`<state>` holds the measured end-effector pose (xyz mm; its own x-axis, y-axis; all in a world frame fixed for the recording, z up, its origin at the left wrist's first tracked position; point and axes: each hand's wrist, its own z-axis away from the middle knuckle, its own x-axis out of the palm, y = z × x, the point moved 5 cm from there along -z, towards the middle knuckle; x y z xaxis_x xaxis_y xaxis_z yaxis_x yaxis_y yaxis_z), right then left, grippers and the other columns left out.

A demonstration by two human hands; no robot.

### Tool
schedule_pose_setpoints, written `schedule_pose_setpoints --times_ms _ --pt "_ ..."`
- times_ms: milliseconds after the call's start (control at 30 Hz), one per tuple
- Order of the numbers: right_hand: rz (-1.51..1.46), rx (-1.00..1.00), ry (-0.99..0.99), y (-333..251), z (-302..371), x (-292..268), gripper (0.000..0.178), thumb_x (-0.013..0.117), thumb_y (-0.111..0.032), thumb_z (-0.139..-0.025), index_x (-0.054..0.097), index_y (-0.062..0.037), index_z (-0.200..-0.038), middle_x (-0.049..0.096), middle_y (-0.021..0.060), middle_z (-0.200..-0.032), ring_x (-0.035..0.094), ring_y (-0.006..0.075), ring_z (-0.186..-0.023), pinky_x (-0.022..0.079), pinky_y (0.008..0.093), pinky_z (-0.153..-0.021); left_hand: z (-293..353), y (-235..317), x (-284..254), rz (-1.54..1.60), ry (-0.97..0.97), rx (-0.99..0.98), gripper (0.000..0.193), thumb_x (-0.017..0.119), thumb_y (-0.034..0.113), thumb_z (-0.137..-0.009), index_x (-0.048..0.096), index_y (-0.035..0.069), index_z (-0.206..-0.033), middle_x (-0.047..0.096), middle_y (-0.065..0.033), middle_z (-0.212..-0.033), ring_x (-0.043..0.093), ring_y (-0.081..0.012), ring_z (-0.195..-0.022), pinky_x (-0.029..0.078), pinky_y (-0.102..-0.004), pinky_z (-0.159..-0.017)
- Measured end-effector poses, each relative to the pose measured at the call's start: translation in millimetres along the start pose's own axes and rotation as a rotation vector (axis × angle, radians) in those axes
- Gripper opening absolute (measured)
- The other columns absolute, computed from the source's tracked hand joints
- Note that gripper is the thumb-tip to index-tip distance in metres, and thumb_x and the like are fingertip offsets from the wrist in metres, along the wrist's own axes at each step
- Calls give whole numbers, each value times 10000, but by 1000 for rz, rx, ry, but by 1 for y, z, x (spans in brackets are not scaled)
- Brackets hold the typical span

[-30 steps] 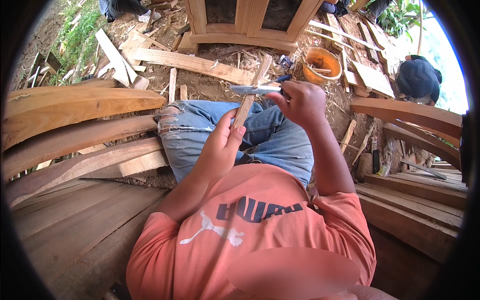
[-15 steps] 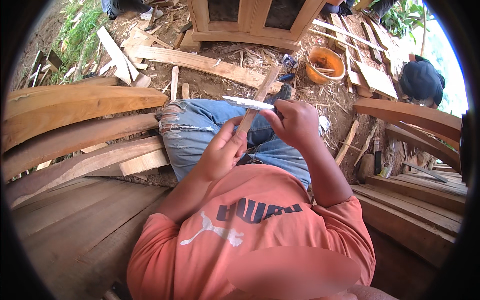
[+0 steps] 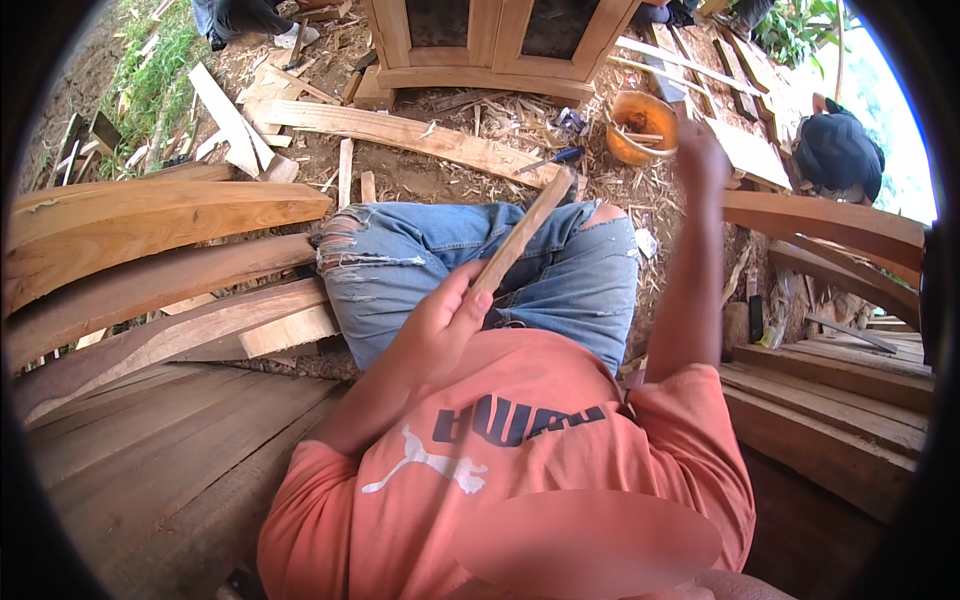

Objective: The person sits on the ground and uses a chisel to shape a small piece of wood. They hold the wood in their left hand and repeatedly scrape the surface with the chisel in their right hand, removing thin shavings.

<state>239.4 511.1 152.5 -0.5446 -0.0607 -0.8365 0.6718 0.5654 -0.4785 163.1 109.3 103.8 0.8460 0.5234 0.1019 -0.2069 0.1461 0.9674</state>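
Observation:
My left hand [image 3: 452, 308] is closed round the lower end of a narrow wooden strip [image 3: 522, 236], which slants up and to the right over my lap. My right hand [image 3: 703, 158] is out to the right, at the right side of an orange bucket [image 3: 612, 142]. Motion smears its fingers, and I see no knife there. Whether it grips anything does not show. Past the strip's far end lies a thin tool with a dark blue handle [image 3: 568, 155], by a long plank [image 3: 400, 130].
A wooden cabinet [image 3: 485, 78] stands ahead. Curved timber pieces [image 3: 160, 215] flank me on the left, and another curved piece [image 3: 830, 222] on the right. Shavings and offcuts litter the ground. A person in dark clothing [image 3: 840, 152] is bent over at far right; another person's leg [image 3: 250, 18] shows at upper left.
My right hand has swung from the strip up and out to the right; the knife it held against the wood no longer shows. My left hand still holds the strip, now tilted further right.

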Motion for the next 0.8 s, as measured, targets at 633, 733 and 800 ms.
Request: schedule_pose_setpoints --times_ms 633,733,800 --pt "27 -575 -142 -105 125 27 583 671 -614 -923 590 -116 -631 565 90 -560 619 329 -552 454 455 -512 -14 1 -4 -73 69 73 469 496 235 -1128 390 9 -1524 493 35 -827 406 -31 -664 365 -203 -587" --pt "76 -669 -56 -98 106 22 596 665 -651 -910 592 -131 -629 573 67 -559 615 316 -532 465 425 -499 -17 1 -4 -155 104 117 453 505 201 -1122 405 0 -1516 479 47 -830 400 -29 -692 355 -209 -607" --pt "47 -650 61 -79 86 21 594 619 -659 -946 649 -137 -665 602 78 -581 631 282 -533 483 416 -511 -15 11 -1 -176 102 118 435 503 185 -1121 418 -4 -1503 475 50 -836 398 -30 -695 349 -210 -607"
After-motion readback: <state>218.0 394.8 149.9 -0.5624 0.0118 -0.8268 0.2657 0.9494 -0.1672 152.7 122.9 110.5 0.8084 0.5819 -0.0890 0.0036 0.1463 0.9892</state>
